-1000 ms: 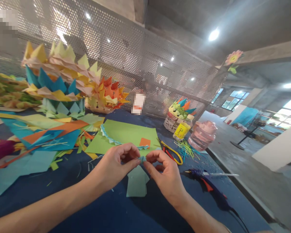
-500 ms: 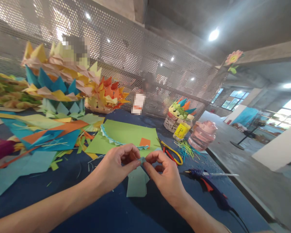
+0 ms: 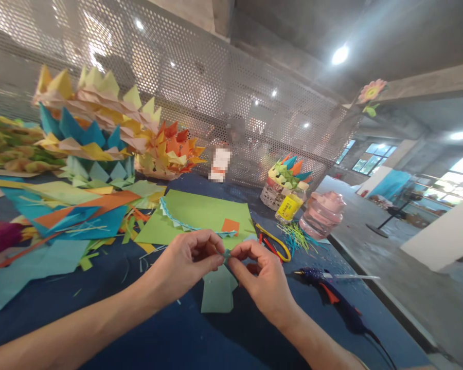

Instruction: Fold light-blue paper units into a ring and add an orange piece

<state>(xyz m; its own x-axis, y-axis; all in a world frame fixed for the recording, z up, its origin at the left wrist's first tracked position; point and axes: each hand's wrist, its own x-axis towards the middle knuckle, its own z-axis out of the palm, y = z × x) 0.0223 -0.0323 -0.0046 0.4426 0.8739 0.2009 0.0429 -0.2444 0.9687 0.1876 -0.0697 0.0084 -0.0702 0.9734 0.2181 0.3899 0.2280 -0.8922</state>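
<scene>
Between my two hands is a small folded piece of teal paper (image 3: 226, 254), pinched at both sides. My left hand (image 3: 196, 254) has thumb and forefinger closed on its left end; my right hand (image 3: 256, 270) grips the right end the same way. Much of the piece is hidden by the fingertips. Just below lie pale teal paper pieces (image 3: 218, 293) on the dark blue table. Beyond my hands, a curved chain of folded blue-and-white paper (image 3: 177, 223) rests on a green sheet (image 3: 204, 205), with an orange paper square (image 3: 230, 226) near its right end.
Yellow-and-red handled scissors (image 3: 280, 246) and a dark glue gun (image 3: 334, 293) lie to the right. Behind them stand a yellow-labelled bottle (image 3: 289, 205) and a pink bottle (image 3: 323, 216). Paper scraps (image 3: 88, 210) and folded-paper baskets (image 3: 100, 149) crowd the left, before a perforated metal screen (image 3: 200, 97).
The folded teal piece shows slightly smaller between my fingertips, and my right fingertips have shifted a little to the left. Everything else looks the same.
</scene>
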